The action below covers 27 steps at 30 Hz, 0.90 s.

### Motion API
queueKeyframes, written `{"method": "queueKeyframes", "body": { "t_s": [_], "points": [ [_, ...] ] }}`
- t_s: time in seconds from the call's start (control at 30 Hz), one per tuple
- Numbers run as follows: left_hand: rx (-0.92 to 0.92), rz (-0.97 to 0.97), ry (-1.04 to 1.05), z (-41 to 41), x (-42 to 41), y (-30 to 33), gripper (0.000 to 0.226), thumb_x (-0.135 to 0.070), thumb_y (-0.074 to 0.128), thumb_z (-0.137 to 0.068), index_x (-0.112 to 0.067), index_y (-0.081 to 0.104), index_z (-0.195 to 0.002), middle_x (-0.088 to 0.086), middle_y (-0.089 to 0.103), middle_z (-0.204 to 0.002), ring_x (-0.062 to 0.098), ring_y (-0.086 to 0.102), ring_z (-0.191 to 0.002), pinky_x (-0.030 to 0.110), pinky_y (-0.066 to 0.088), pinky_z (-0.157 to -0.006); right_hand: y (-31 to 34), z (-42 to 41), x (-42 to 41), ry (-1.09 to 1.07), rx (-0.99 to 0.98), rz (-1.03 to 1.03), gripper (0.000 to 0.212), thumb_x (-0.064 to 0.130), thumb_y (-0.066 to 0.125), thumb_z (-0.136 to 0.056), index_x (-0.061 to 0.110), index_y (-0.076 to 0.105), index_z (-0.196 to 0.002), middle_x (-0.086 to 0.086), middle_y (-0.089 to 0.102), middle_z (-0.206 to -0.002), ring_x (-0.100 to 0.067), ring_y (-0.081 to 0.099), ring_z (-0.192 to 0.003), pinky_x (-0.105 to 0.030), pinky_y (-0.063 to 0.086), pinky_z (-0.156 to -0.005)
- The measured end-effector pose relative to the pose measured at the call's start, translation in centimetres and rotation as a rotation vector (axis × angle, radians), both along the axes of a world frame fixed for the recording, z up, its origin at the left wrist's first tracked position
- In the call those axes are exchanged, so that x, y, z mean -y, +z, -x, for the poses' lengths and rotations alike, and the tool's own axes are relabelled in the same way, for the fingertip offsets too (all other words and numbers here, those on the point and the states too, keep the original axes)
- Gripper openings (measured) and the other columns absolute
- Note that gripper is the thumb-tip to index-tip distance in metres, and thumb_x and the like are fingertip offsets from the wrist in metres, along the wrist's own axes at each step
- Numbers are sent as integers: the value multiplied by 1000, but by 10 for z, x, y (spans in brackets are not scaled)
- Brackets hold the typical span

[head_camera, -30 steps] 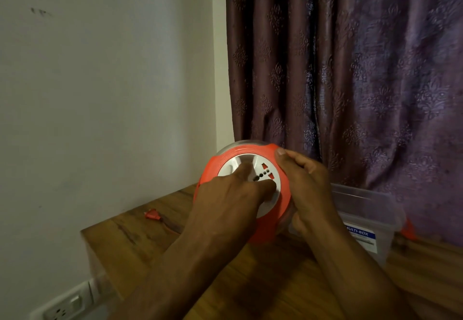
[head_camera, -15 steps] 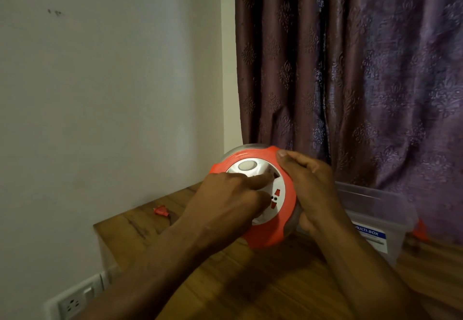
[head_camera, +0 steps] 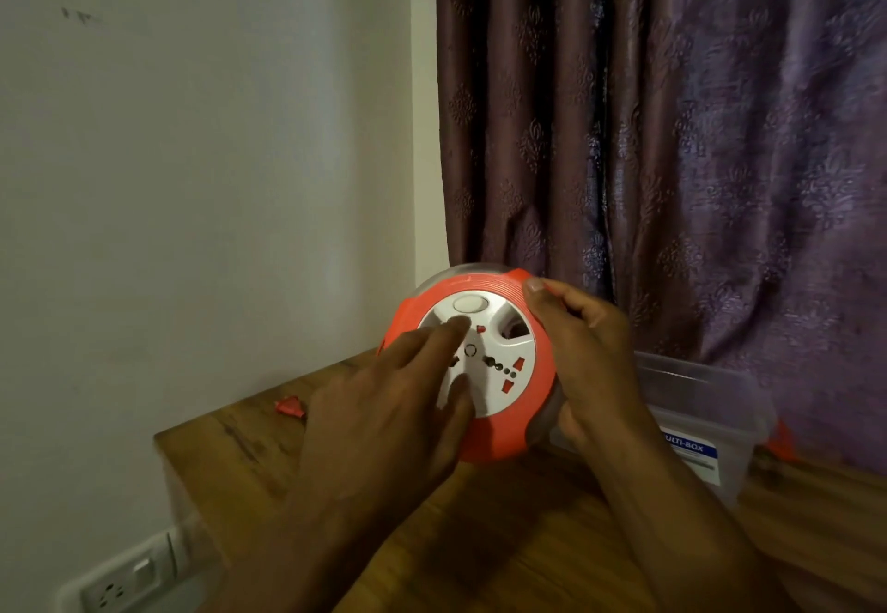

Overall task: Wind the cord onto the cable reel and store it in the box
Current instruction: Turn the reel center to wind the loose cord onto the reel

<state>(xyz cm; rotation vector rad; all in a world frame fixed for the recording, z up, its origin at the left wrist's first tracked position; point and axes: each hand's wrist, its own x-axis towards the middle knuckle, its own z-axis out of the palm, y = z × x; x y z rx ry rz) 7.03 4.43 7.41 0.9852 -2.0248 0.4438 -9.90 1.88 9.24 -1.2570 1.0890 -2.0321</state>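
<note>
Your right hand [head_camera: 583,358] is clamped on the reel's [head_camera: 499,437] edge at 3 o'clock, holding it above the table [head_camera: 480,555]. Left hand [head_camera: 384,401] fingers spread loose on its white face. Box [head_camera: 710,420] sits just behind, 3 o'clock.

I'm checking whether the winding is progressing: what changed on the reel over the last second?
The white face of the cable reel turned clockwise under the left hand, carrying its sockets from upper right to lower right. The right hand kept gripping the orange rim; the box stayed put.
</note>
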Motion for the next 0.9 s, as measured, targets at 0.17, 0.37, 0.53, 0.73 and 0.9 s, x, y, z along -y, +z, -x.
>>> {"method": "queueKeyframes", "body": {
  "t_s": [0.17, 0.37, 0.53, 0.73, 0.9],
  "points": [
    [131, 14, 54, 8, 4, -2, 64, -61, 34, -88, -46, 4, -143, -3, 48, -137, 15, 64, -79, 26, 53, -57, 0, 1, -1, -5, 11, 1, 7, 32, 68, -88, 31, 75, -87, 0, 79, -88, -24, 75, -84, -49, 61, -81],
    [229, 18, 106, 16, 12, 2, 80, -45, 46, -91, -53, -23, -130, 0, 36, -144, 23, 60, -101, 30, 53, -68, 2, 1, -2, -9, 0, 20, 13, 32, 68, -89, 37, 72, -78, 4, 78, -84, -22, 76, -82, -42, 63, -77],
    [251, 13, 132, 19, 17, -2, 86, -40, 53, -90, -53, -23, -129, 7, 28, -148, 29, 57, -107, 34, 53, -74, 2, 1, -3, 3, -5, 14, 12, 31, 67, -89, 35, 73, -80, 1, 78, -87, -24, 75, -86, -49, 61, -82],
    [326, -13, 104, 23, 16, 5, 83, -31, 65, -81, -50, 3, -133, 9, 25, -149, 34, 53, -113, 39, 53, -79, 3, 2, -5, 34, 13, 14, 20, 27, 67, -90, 35, 75, -74, 3, 79, -85, -21, 75, -85, -47, 60, -84],
    [388, -2, 86, 23, 16, 14, 57, -28, 66, -81, -44, 38, -127, 8, 25, -151, 39, 51, -116, 46, 49, -86, 3, 2, -5, 46, -1, 11, 20, 25, 67, -89, 34, 74, -73, 3, 79, -82, -22, 75, -83, -46, 61, -82]
  ]
}}
